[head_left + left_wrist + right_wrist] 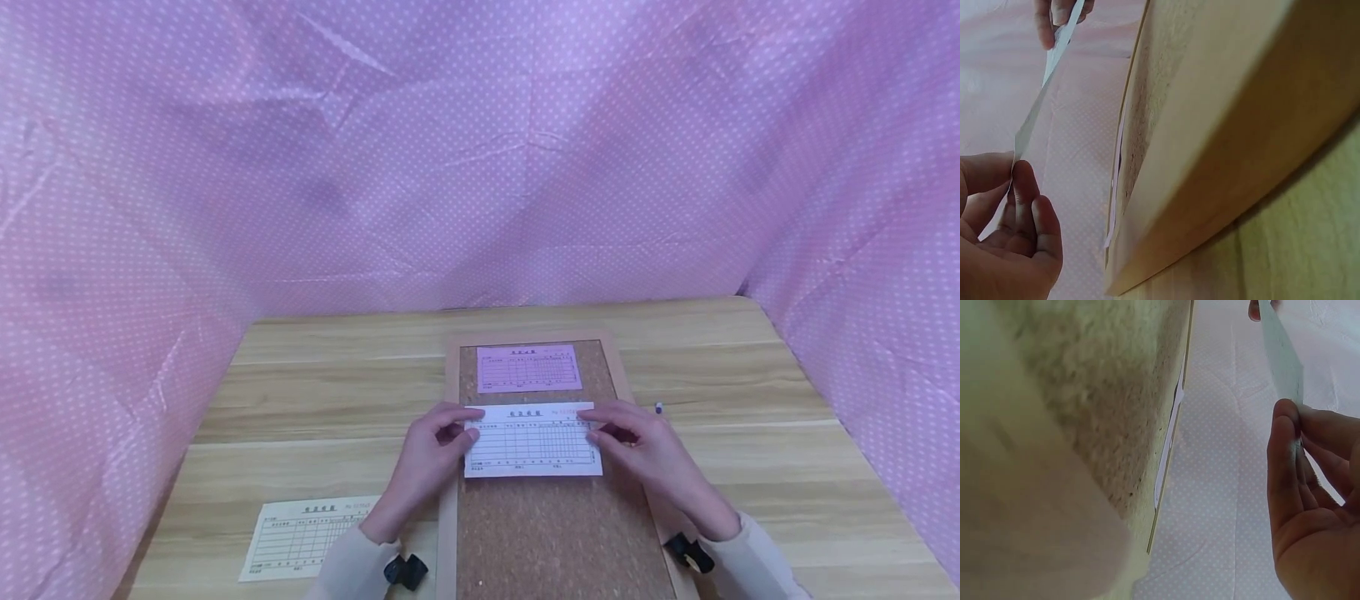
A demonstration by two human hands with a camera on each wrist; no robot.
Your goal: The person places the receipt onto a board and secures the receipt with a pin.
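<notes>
Both hands hold a white printed receipt slip [532, 442] by its two short sides, raised over the cork board [555, 533]. My left hand [433, 450] pinches the left side between thumb and fingers; the left wrist view shows this hand [1016, 219] with the slip [1038, 112] seen nearly edge-on, apart from the board. My right hand [648, 446] pinches the right side, and in the right wrist view this hand [1316, 481] has its thumb and fingertips on the slip's edge. A pink receipt slip [528, 369] lies on the board's upper part, just beyond the white one.
A cream receipt slip [300, 537] lies on the wooden table [337, 392] at the left, partly covered by the left sleeve. A small dark-and-white object [659, 407] sits right of the board's frame [452, 533]. Pink dotted cloth [480, 167] surrounds the table.
</notes>
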